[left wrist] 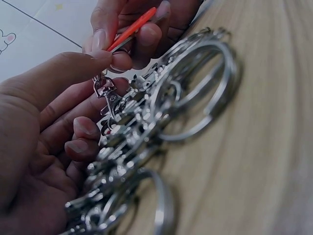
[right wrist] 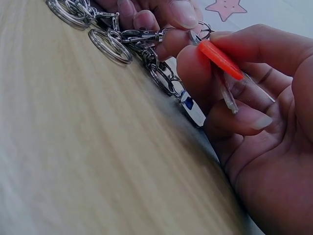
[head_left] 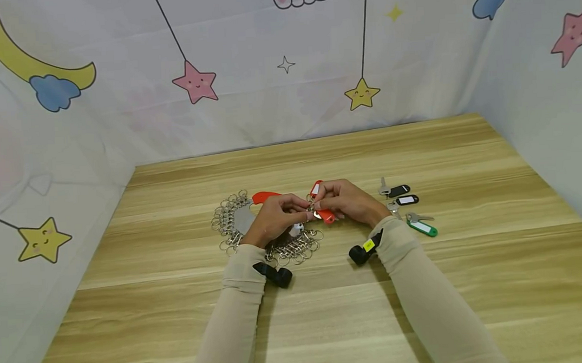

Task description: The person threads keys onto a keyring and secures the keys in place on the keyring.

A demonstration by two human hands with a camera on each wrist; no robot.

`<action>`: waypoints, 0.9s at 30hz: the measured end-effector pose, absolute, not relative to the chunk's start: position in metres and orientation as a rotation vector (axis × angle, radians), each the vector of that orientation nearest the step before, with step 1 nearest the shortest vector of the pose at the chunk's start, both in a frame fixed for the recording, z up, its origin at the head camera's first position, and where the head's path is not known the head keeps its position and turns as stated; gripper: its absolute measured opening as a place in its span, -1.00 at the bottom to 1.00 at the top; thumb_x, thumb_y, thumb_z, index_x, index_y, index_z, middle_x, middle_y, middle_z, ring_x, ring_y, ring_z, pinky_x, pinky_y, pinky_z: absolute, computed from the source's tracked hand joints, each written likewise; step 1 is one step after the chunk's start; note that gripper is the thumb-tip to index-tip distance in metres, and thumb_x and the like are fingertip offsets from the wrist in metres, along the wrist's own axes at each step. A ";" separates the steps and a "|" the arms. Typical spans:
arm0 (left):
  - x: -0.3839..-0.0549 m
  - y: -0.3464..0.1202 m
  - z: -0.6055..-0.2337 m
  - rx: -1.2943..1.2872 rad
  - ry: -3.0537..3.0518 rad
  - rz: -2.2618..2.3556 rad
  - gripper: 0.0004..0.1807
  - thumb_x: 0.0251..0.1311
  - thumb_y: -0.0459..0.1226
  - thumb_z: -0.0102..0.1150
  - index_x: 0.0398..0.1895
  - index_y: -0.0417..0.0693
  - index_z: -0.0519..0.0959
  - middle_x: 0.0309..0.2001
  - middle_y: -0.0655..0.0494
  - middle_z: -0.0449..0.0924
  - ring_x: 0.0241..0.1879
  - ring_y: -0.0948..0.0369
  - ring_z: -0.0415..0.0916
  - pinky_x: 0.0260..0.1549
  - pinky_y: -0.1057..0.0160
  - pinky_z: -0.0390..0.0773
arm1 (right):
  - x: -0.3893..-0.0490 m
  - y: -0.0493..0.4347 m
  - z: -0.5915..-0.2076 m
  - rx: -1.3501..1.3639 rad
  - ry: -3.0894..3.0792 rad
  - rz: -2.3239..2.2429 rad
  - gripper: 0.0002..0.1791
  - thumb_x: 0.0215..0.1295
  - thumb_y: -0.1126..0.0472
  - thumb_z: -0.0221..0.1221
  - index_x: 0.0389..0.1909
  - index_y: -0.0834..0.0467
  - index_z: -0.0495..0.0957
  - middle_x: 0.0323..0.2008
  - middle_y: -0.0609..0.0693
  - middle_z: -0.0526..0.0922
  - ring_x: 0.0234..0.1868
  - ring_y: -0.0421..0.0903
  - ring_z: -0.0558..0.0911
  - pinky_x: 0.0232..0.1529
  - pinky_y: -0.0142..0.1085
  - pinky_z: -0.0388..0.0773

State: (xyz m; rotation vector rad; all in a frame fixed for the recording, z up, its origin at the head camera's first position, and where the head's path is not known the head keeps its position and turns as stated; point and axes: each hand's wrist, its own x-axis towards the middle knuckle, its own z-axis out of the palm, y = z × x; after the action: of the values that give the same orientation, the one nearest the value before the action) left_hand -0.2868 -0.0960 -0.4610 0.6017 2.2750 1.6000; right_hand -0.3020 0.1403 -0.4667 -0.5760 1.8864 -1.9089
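Note:
My left hand (head_left: 276,217) pinches a split ring at the end of a small metal swivel clasp (left wrist: 110,97) between thumb and fingertips. Close against it, my right hand (head_left: 346,199) grips a red key tag (head_left: 326,215) together with a key (right wrist: 226,93), whose blade shows beside the tag in the right wrist view. Under my left hand lies a grey, plate-like key holder (head_left: 244,219) with a red handle (head_left: 264,196). Many clasps with split rings (head_left: 294,253) fringe its edge. Just beyond the fingertips is another red tag (head_left: 316,188) with a white label.
To the right of my right hand lie keys with tags: a black tag (head_left: 399,190), a second black tag with a white label (head_left: 408,199), and a green tag (head_left: 422,228). The wood-grain table (head_left: 180,316) meets a printed cloth backdrop (head_left: 249,118) behind.

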 end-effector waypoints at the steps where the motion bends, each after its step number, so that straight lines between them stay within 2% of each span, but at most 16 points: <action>1: -0.287 -0.096 -0.461 0.602 2.275 1.600 -0.76 0.21 -0.17 0.44 -0.09 0.02 0.72 -0.27 0.06 0.73 -0.22 0.09 0.66 -0.17 0.09 0.57 | -0.301 0.140 -0.466 -0.580 1.887 -1.908 -0.79 0.28 0.26 0.33 -0.26 0.35 0.57 -0.55 0.07 0.58 -0.71 -0.15 0.31 -0.66 -0.35 0.28; 11: -0.288 -0.095 -0.461 0.602 2.282 1.596 -0.79 0.21 -0.18 0.44 -0.12 0.01 0.73 -0.27 0.06 0.73 -0.22 0.09 0.66 -0.19 0.11 0.57 | -0.300 0.141 -0.465 -0.601 1.888 -1.894 -0.91 0.31 0.36 0.29 -0.32 0.31 0.58 -0.51 0.10 0.57 -0.68 -0.13 0.33 -0.64 -0.34 0.30; 18: -0.289 -0.094 -0.460 0.613 2.285 1.584 -0.78 0.19 -0.17 0.45 -0.12 0.00 0.74 -0.29 0.05 0.73 -0.24 0.08 0.65 -0.20 0.12 0.57 | -0.301 0.141 -0.463 -0.609 1.902 -1.870 -0.87 0.31 0.34 0.31 -0.27 0.36 0.60 -0.40 0.15 0.61 -0.67 -0.14 0.34 -0.64 -0.35 0.29; 21: -0.289 -0.094 -0.460 0.624 2.293 1.557 -0.78 0.17 -0.17 0.48 -0.13 0.04 0.75 -0.32 0.04 0.71 -0.32 0.09 0.62 -0.28 0.14 0.56 | -0.301 0.140 -0.461 -0.594 1.916 -1.849 -0.86 0.32 0.34 0.30 -0.22 0.37 0.60 -0.40 0.16 0.63 -0.66 -0.14 0.35 -0.63 -0.35 0.31; 25: -0.288 -0.095 -0.457 0.649 2.331 1.476 -0.76 0.15 -0.18 0.50 -0.11 0.12 0.76 -0.43 0.00 0.63 -0.52 0.13 0.45 -0.50 0.19 0.46 | -0.301 0.142 -0.453 -0.633 2.059 -1.692 -0.91 0.34 0.36 0.26 -0.21 0.31 0.64 -0.38 0.11 0.64 -0.53 -0.13 0.45 -0.48 -0.32 0.41; 27: -0.288 -0.096 -0.454 0.679 2.364 1.417 -0.75 0.15 -0.19 0.49 -0.08 0.13 0.76 -0.44 0.00 0.60 -0.54 0.15 0.38 -0.53 0.21 0.41 | -0.302 0.145 -0.447 -0.667 2.142 -1.572 -0.91 0.32 0.39 0.24 -0.19 0.29 0.65 -0.40 0.09 0.65 -0.48 -0.11 0.46 -0.41 -0.29 0.41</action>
State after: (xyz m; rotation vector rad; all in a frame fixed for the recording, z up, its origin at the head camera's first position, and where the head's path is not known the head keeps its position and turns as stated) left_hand -0.2885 -0.0960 -0.4536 0.6793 2.3639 1.4175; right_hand -0.3016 0.1451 -0.4469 -0.6669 2.1419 -1.5723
